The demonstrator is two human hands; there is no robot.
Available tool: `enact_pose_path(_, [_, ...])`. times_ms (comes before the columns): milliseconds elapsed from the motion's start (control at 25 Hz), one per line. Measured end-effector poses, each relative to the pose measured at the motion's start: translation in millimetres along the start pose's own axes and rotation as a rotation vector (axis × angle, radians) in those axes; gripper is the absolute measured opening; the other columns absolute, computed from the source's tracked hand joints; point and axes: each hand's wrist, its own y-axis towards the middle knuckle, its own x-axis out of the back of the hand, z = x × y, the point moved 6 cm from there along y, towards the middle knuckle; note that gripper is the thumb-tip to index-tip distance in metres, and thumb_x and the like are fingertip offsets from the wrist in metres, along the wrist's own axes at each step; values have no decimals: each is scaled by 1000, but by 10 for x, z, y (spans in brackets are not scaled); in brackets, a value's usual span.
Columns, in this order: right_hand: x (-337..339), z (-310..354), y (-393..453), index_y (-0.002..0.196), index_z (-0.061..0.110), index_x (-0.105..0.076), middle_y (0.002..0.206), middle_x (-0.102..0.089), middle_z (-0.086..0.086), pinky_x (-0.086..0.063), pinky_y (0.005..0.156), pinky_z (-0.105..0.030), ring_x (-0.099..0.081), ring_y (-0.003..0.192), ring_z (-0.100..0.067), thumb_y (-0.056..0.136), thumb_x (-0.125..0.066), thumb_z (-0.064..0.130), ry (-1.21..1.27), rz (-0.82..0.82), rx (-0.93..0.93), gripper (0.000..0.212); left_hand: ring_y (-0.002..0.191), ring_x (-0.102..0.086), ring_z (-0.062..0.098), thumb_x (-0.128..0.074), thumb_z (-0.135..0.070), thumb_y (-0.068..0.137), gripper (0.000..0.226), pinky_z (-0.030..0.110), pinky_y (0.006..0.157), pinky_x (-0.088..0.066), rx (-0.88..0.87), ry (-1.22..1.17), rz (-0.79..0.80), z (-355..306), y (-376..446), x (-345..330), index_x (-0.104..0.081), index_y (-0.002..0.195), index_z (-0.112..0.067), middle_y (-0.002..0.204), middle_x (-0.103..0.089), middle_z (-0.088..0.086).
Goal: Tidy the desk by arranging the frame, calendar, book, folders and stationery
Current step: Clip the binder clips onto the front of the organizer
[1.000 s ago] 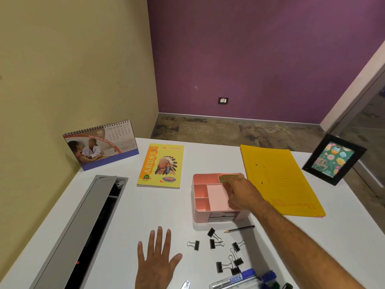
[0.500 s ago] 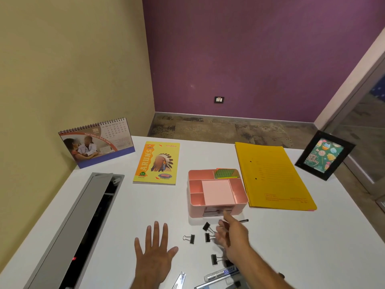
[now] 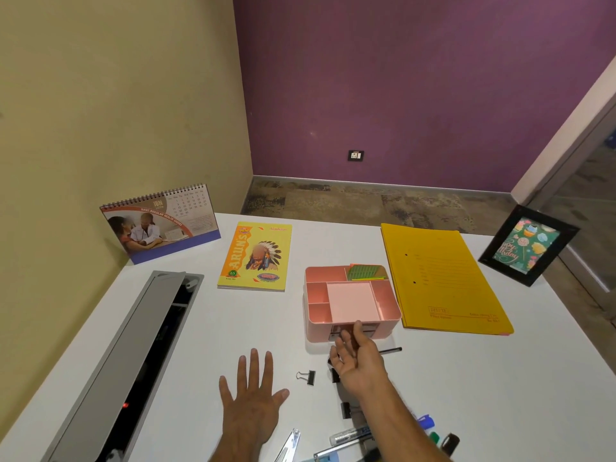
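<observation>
Grey metal cable trough (image 3: pixel 133 358) runs along the far left of the white tabletop (image 3: pixel 500 378), its lid raised, well to the left of both hands. Behind it, far up and left of the left grip, a spiral-bound desk calendar (image 3: pixel 161 225) stands upright by the yellow wall. A yellow notebook with a feathered-headdress picture on its cover (image 3: pixel 256 256) lies flat, up and beyond the left hand (image 3: pixel 251 400). That left grip is spread, palm down, fingers straight and pressed on the tabletop, holding nothing. Just right of its thumb lies a black binder clip (image 3: pixel 308 376), between the two hands. Steel scissors (image 3: pixel 290 445) show partly below the left hand at the near edge.

The right hand (image 3: pixel 356 361) reaches forward with its fingers loosely curled at the front of a pink plastic desk organiser (image 3: pixel 350 301), fingertips at the drawer opening; whether this grip has closed on the drawer cannot be told. Green and orange sticky notes (image 3: pixel 365 272) sit in the organiser's back compartment, beyond the right grip. A black pencil (image 3: pixel 391 350) lies just right of the right hand, partly hidden by it. More black clips lie under and beside the wrist. Near the right forearm lie coloured markers (image 3: pixel 430 426). A stack of yellow paper folders (image 3: pixel 440 278) lies flat up and right of the right grip, just beside the organiser. Farthest right, a black picture frame with a green birthday card (image 3: pixel 526 246) stands tilted at the tabletop's corner.
</observation>
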Motion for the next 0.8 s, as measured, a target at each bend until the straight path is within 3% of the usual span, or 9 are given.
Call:
enact_pose_path(240, [-105, -83, 25, 116, 2, -57, 106, -64, -11, -46, 102, -41, -57, 115, -27, 93, -60, 34, 6, 91, -42, 39, 150, 11, 20, -7, -68, 92, 72, 54, 114, 13, 3, 4, 22, 10, 23, -20, -16, 152, -30, 164, 1, -2])
enact_pose_path(440, [-162, -142, 93, 125, 5, -56, 111, -64, -5, -58, 67, -34, -61, 99, -18, 88, -64, 37, 79, 102, -51, 50, 151, 11, 21, -7, -71, 90, 76, 57, 114, 11, 9, -2, 10, 7, 7, -22, -8, 154, -28, 161, -5, 2])
enact_pose_path(560, [-202, -173, 128, 121, 4, -58, 115, -63, -8, -56, 72, -35, -61, 103, -20, 83, -69, 37, 109, 102, -43, 52, 151, 10, 22, -6, -72, 90, 77, 58, 113, 10, 7, -5, 21, 2, 5, -17, -9, 153, -28, 160, -8, 3])
enact_pose_path(800, [-113, -220, 65, 106, 1, -61, 105, -67, -11, -51, 88, -37, -63, 104, -24, 85, -68, 36, 66, 65, -38, 41, 151, 9, 20, -5, -70, 91, 74, 57, 114, 10, 13, -11, 55, -16, -5, 23, -14, 152, -29, 159, -10, 3])
